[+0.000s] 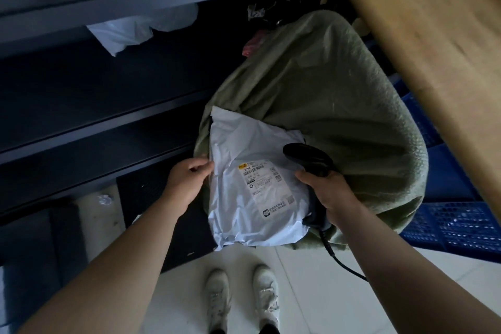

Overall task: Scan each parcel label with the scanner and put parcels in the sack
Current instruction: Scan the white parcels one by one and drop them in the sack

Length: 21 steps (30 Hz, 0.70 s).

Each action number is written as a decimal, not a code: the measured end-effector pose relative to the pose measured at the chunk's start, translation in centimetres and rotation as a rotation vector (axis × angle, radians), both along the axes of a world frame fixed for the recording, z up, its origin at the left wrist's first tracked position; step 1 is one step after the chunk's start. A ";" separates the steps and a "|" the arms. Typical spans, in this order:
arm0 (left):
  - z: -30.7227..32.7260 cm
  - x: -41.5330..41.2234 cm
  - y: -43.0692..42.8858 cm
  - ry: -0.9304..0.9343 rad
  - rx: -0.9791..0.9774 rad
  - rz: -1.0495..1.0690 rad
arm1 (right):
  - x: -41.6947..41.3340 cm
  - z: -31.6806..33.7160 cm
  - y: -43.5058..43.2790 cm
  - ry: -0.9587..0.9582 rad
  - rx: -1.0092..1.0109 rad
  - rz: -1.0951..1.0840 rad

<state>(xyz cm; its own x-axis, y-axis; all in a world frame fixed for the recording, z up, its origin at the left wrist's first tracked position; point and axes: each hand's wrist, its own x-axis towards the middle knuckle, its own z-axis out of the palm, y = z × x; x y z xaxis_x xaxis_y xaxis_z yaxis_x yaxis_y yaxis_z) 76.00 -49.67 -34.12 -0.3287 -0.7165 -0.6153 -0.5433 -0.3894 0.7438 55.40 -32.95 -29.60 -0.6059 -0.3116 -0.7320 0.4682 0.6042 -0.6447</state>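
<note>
I see the white parcel [252, 184] lying label [267, 184] up across the near rim of the green sack [339, 106]. My left hand [187, 182] pinches the parcel's left edge. My right hand [329, 192] is closed around the black scanner [309, 161], its head over the parcel's right edge. Beyond the hands the sack mouth gapes open; dark shelves [108, 116] crowd the left, a wooden table edge [433, 49] the right.
</note>
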 end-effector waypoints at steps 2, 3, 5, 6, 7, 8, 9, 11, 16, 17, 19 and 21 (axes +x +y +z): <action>1.5 1.6 0.3 -0.021 -0.066 0.111 | 0.0 0.9 -0.5 0.006 0.011 -0.006; 2.2 2.3 0.6 -0.042 -0.092 0.170 | -0.1 1.4 -0.8 0.014 0.011 -0.016; 3.1 3.9 1.2 -0.150 -0.161 0.198 | -0.5 2.5 -1.5 0.033 0.011 -0.047; 3.4 4.6 1.6 -0.227 -0.196 0.153 | -0.8 2.9 -1.8 0.042 0.004 -0.071; 3.6 5.3 2.0 -0.293 -0.216 0.094 | -1.0 3.4 -2.2 0.047 -0.017 -0.093; 3.8 5.9 2.5 -0.333 -0.229 0.036 | -1.1 3.7 -2.6 0.050 -0.044 -0.111; 3.9 6.5 3.0 -0.343 -0.235 -0.008 | -1.1 4.0 -3.1 0.051 -0.069 -0.121; 4.5 7.0 3.7 -0.291 -0.234 -0.044 | -0.7 3.8 -3.9 0.044 -0.081 -0.109; 6.0 5.7 3.0 -0.136 -0.259 0.004 | 1.0 0.7 -5.2 0.055 -0.011 0.055; 6.0 5.2 2.7 -0.128 -0.275 0.021 | 1.3 -0.1 -5.2 0.049 0.004 0.090; 5.6 4.4 2.3 -0.136 -0.314 0.027 | 1.7 -1.7 -5.0 0.028 0.010 0.163; 4.8 3.8 2.4 -0.162 -0.334 0.011 | 1.9 -3.0 -4.4 0.012 0.029 0.252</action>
